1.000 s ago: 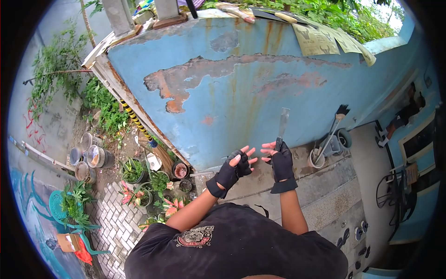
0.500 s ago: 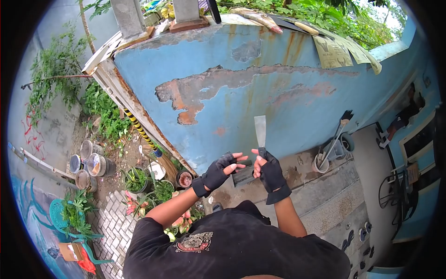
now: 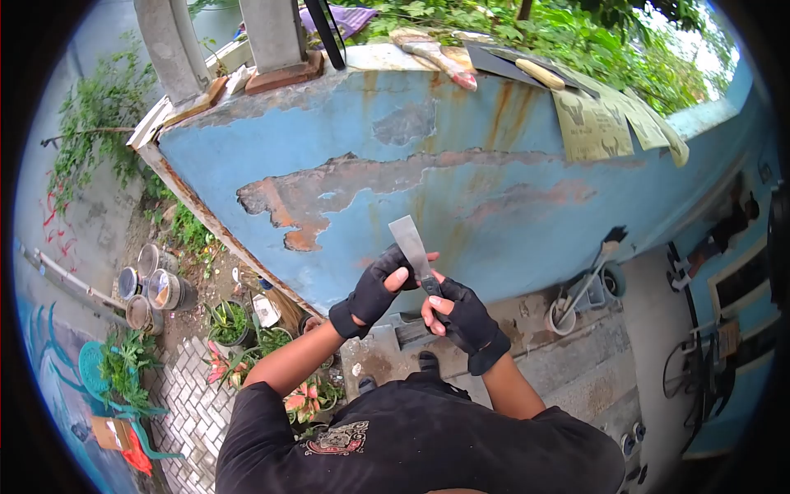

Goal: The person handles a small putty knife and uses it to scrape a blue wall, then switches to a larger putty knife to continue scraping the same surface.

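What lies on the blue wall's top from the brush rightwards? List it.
A brush, dark sheeting with a pale handle on it, and printed sheets hanging down. What they cover cannot be seen.

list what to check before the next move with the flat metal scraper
1. Flat grey metal scraper with a dark handle held: ok, the right hand in a black fingerless glove grips its handle.
2. Left hand in a black fingerless glove clear of the blade: not ok, its fingers lie behind the blade in this view; contact cannot be told.
3. Rough bare patch on the blue painted wall unobstructed: ok, it shows plainly.
4. Printed beige sheets clear of the wall face: not ok, they hang over its top edge.
5. Sharpness of the scraper's edge: cannot tell.
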Available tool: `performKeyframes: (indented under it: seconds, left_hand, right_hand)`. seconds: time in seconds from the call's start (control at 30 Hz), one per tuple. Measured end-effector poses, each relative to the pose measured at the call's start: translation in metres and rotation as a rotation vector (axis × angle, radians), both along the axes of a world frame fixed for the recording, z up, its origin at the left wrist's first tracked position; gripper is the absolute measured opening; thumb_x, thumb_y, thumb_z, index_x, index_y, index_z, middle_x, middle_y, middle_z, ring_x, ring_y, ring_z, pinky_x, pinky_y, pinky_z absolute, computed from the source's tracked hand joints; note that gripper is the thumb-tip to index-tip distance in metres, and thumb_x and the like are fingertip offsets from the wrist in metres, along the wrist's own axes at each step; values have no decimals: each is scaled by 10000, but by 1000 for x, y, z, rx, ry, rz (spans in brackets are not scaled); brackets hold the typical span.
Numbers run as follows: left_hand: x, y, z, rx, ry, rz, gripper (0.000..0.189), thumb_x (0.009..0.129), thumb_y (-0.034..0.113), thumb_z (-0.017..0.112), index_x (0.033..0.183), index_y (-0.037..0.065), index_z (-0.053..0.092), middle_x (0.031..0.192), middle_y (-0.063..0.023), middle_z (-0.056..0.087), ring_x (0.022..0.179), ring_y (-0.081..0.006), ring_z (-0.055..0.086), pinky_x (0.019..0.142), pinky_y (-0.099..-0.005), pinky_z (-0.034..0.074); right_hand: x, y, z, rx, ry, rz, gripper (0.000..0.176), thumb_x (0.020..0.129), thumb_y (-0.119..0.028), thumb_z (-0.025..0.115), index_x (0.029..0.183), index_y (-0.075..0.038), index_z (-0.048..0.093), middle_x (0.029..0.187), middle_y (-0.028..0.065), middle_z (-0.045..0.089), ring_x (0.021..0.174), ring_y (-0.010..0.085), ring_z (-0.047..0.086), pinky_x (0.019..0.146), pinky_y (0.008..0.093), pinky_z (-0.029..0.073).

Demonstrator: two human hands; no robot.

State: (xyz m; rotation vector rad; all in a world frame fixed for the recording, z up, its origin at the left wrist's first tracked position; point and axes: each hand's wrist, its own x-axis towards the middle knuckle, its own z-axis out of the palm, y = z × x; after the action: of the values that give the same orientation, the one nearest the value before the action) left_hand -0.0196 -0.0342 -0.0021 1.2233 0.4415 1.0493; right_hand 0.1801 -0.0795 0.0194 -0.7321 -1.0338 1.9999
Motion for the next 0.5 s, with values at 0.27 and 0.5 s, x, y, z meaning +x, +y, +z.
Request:
performKeyframes:
  seconds: [0.27,0.5]
  left_hand:
    - [88,58,52,-138,-280,353,383,1025,381,415,1025,26,560,707,-125,632,802,-287,657,824,-393,509]
    - [107,92,90,-29,-495,560,407,1020,446,404,998,65,545,596,-41,500,641,-199,545,743,-365,487]
  right_hand:
    - [53,93,23,-93,287,330,109,954,-127,517,1047,-109,463,700,28,491,542,102,435,518,251,382]
    - [56,145,55,-218,453,624,358,938,-122,541,1226,-299,425,643,-5,374,509,101,401,494,246,341]
